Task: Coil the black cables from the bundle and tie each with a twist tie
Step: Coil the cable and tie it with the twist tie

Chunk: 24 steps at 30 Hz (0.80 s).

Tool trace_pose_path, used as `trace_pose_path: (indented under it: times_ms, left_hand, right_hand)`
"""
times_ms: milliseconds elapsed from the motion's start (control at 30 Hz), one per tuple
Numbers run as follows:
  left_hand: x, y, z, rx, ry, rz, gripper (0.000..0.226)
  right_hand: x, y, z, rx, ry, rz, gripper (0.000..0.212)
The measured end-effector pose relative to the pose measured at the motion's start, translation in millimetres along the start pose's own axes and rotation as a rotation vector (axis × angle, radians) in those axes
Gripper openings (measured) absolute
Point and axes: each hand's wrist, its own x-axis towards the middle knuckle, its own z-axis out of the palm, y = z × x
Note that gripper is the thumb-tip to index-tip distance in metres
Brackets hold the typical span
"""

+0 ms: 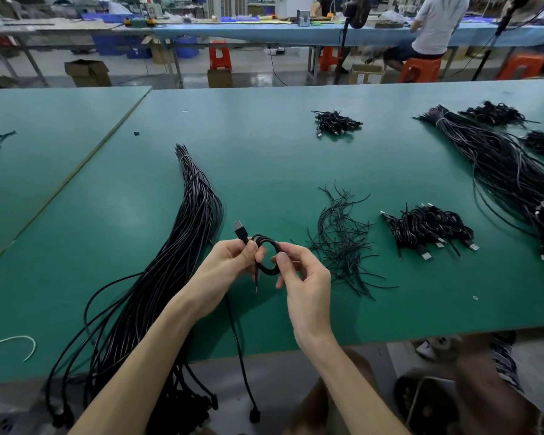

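A: Left side of the green table top (pixel 264 136), what lies there?
B: Far left, a white curved cord (pixel 13 342) near the front edge. Next, the long bundle of black cables (pixel 186 233), tied w/ a pale band at its far end. Its near ends hang over the table edge.
A: And the hands?
B: Both at centre front. The left hand (pixel 230 265) pinches the small black cable coil (pixel 266 270) w/ thumb and fingers, just under the black USB plug (pixel 241 231), which sticks up.
The right hand (pixel 302 277) pinches the coil's right side between thumb and forefinger.
A: Rest of that cable?
B: One hanging strand (pixel 239 350) goes down over the table edge. A thin black end also hangs under the coil; tie or cable, I cannot tell.
A: Right of the hands?
B: A loose heap of thin black twist ties (pixel 343 243), just beside the right hand. Further right, a pile of coiled black cables (pixel 427 229) w/ silver plugs. A smaller pile (pixel 335 122) lies at the back, and a second big bundle (pixel 500 164) at far right.
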Motion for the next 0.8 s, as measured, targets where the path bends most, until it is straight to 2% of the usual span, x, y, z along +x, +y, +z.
trace_pose_path:
  times_ms: [200, 333, 500, 567, 800]
  left_hand:
    - [0, -2, 4, 0.044, 0.034, 0.040, 0.033]
    - [1, 1, 6, 0.076, 0.103, 0.056, 0.033]
    - [0, 4, 5, 0.059, 0.151, 0.075, 0.033]
    - [-1, 5, 6, 0.057, 0.149, 0.073, 0.034]
    - [0, 4, 8, 0.032, 0.096, 0.086, 0.032]
  right_hand:
    - [-1, -2, 2, -0.082, 0.007, -0.044, 0.025]
    - [-2, -3, 5, -0.199, -0.066, -0.081, 0.031]
    - [-6, -6, 8, -0.354, -0.261, -0.070, 0.074]
    - [-6, -8, 9, -0.391, -0.293, -0.057, 0.084]
    - [-5, -12, 9, -0.443, -0.190, -0.121, 0.061]
